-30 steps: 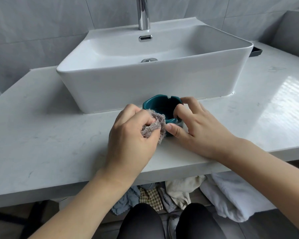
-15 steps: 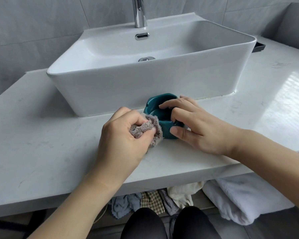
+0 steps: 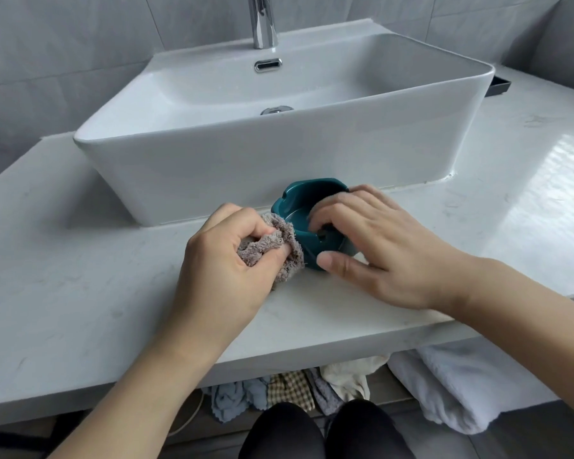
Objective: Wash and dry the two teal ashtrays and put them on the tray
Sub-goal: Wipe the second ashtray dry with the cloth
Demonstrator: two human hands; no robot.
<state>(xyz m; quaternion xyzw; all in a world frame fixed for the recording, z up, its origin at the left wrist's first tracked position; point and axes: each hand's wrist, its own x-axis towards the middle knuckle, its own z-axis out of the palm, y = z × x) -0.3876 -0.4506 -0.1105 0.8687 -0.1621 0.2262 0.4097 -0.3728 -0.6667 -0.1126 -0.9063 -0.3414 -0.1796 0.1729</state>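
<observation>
A teal ashtray (image 3: 299, 200) with notched rim stands on the white marble counter (image 3: 80, 276), just in front of the basin. My right hand (image 3: 388, 246) grips it, fingers over the rim and into the bowl, thumb against its front wall. My left hand (image 3: 226, 270) is closed on a bunched grey cloth (image 3: 279, 250), which presses against the ashtray's left outer wall. Only one ashtray is visible. A corner of a dark tray (image 3: 497, 86) peeks out behind the basin's right side.
The white vessel basin (image 3: 279, 160) with a chrome tap (image 3: 262, 21) fills the back of the counter. Grey tiled wall stands behind. Below the counter edge lie towels (image 3: 461, 385) and several rags (image 3: 289, 389). My knees show at the bottom.
My right hand's fingers have shifted over the rim into the bowl. The cloth in my left hand has slid lower along the ashtray's left side. The view has tilted slightly.
</observation>
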